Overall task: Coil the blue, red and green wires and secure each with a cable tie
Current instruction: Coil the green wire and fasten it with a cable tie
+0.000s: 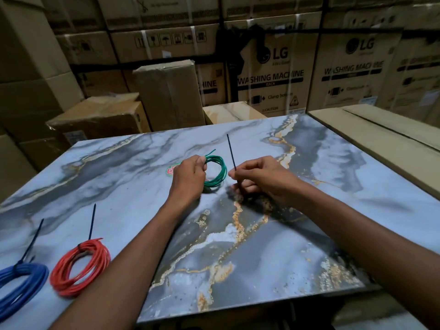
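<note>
Last of three wires in hand — blue coil [20, 281] and red coil [79, 266] lying tied at the near left of the marble table [333, 167], each with the black tail of its tie sticking up, well apart from both hands. Green coil [215, 172] wound but not yet bound.

Left hand [188, 178] curled round the left side of the green coil, thumb and fingers pinching the loops together, loose green end poking up just past the fingertips. Coil tipped up on edge, lower rim seemingly touching the table, open ring facing right toward the other hand. Wrist low, forearm reaching in from the near left.

Right hand [259, 179] just beside the coil, fingers narrow and bent, pinching a black cable tie [231, 152] near its lower end; tie standing nearly upright above the fingertips, lower end hidden behind them. Not yet through the coil, nor touching it.

Next move, by the look of it: lower the tie's tip, pass it through the ring beside the left fingers, bring it round the bundle, feed it into the head and pull snug — all while keeping the left pinch firm, lest the loops spring apart.
</note>
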A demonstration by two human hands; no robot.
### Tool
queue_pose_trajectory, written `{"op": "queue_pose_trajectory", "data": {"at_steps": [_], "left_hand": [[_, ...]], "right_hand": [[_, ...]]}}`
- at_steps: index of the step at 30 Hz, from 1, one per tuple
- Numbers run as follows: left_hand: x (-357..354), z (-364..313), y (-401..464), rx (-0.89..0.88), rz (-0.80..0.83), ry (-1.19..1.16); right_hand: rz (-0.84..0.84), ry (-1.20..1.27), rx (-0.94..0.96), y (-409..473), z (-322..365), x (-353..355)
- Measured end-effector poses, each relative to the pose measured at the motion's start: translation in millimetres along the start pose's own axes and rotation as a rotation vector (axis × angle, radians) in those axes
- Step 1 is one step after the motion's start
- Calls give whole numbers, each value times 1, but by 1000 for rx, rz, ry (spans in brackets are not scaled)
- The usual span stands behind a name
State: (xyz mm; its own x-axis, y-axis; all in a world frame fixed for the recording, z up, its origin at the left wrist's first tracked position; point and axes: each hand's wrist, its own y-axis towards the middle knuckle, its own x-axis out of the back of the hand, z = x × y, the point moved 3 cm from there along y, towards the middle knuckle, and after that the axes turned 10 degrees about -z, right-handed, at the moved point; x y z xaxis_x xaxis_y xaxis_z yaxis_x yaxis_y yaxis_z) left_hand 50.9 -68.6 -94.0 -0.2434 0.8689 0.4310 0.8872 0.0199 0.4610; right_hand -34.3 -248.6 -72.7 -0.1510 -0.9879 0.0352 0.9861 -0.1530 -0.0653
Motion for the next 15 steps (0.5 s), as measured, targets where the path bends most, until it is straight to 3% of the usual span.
{"op": "queue_pose_trajectory", "data": {"at_steps": [4, 10, 15], "left_hand": [[-4, -2, -4, -57, 34, 20], [-2, -5, -3, -63, 17, 26], [0, -5, -1, -59, 4, 55]], "right_hand": [[-37, -27, 30, -8, 2, 1], [-168, -330, 239, -12, 8, 5], [-156, -224, 198, -12, 7, 3]]}}
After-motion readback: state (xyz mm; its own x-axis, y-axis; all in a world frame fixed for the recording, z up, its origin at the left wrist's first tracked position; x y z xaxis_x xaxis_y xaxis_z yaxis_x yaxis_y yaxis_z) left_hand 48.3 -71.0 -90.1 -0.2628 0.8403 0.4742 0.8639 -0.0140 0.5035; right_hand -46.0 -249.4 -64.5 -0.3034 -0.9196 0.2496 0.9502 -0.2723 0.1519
